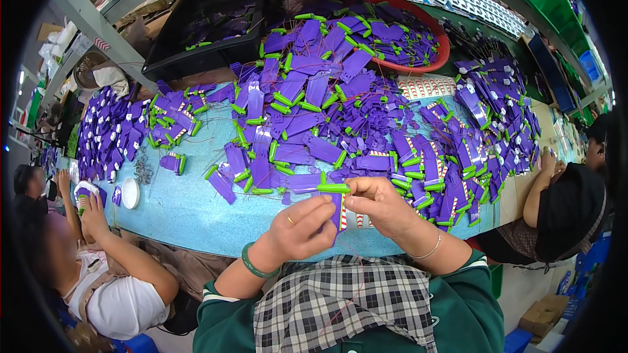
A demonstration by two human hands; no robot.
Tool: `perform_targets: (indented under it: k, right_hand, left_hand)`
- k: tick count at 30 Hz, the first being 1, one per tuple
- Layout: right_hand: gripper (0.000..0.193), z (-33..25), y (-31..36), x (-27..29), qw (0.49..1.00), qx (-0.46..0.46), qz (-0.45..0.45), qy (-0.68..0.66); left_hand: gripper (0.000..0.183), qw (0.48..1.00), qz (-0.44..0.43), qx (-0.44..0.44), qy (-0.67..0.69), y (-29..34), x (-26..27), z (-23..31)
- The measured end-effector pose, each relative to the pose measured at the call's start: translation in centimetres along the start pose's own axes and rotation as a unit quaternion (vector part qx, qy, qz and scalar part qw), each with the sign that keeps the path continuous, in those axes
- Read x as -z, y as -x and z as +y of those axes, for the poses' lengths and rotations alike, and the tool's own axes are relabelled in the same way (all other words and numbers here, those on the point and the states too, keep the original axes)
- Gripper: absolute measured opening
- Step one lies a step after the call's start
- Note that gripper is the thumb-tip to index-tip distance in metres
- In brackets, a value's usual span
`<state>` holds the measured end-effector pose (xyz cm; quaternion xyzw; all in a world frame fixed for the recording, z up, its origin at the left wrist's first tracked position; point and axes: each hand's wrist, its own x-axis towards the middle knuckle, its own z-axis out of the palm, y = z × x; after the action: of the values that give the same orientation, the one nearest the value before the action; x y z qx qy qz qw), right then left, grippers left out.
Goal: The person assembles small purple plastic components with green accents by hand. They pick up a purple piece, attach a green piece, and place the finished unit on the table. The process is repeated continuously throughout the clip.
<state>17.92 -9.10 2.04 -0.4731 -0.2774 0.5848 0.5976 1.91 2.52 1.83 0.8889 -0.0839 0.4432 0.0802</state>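
A worker in a dark green top (464, 314) and a black-and-white checked apron (340, 297) handles a small purple-and-green piece (333, 188) at the near edge of a crowded blue worktable (196, 212), the piece raised between both hands in front of the body. The left hand (304, 229), with a ring on one finger and a green bangle (252, 263) at the wrist, has its fingers curled together and grips the piece's flat purple part, beside a red-and-white striped edge. The right hand (383, 208), a thin bracelet (435, 246) at its wrist, pinches the end of the green tube on top between thumb and forefinger. A fine red thread (361, 274) hangs over the apron. Beyond the hands, a broad heap of similar purple and green pieces (307, 98) spreads over the table, reaching back to a red basin (446, 42) full of more; a black bin (196, 65) stands to its left. A white round dish (131, 193) sits near the left edge, where a co-worker in a white top (127, 297) holds striped purple pieces (85, 196). Another person, in black (569, 216), sits at right.
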Motion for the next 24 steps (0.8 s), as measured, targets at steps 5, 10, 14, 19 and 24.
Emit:
perform_targets:
  k: [5,10,14,19,24]
  right_hand:
    - [0.02,-1.0,0.1,-0.5,1.0,-0.02,-0.012,0.008]
    - [0.018,0.7,0.1,0.0,0.995,-0.078,-0.051,-0.046]
    - [0.029,1.4,1.7,-0.7,0.989,-0.13,-0.032,-0.067]
    - [0.032,0.9,4.4,1.6,0.982,-0.14,-0.129,-0.001]
    - [0.015,0.1,3.7,2.0,0.912,0.222,0.126,0.32]
  left_hand:
    - [0.022,0.998,-0.008,-0.035,0.056,0.4,0.0,0.8]
    - [0.022,0.997,0.003,-0.056,0.059,0.3,0.2,1.1]
    - [0.02,0.997,0.006,-0.031,0.07,0.4,0.0,1.1]
    - [0.017,0.997,-0.003,-0.017,0.071,0.6,-1.1,0.5]
    - [0.018,0.963,0.038,0.178,0.198,0.2,-3.6,0.5]
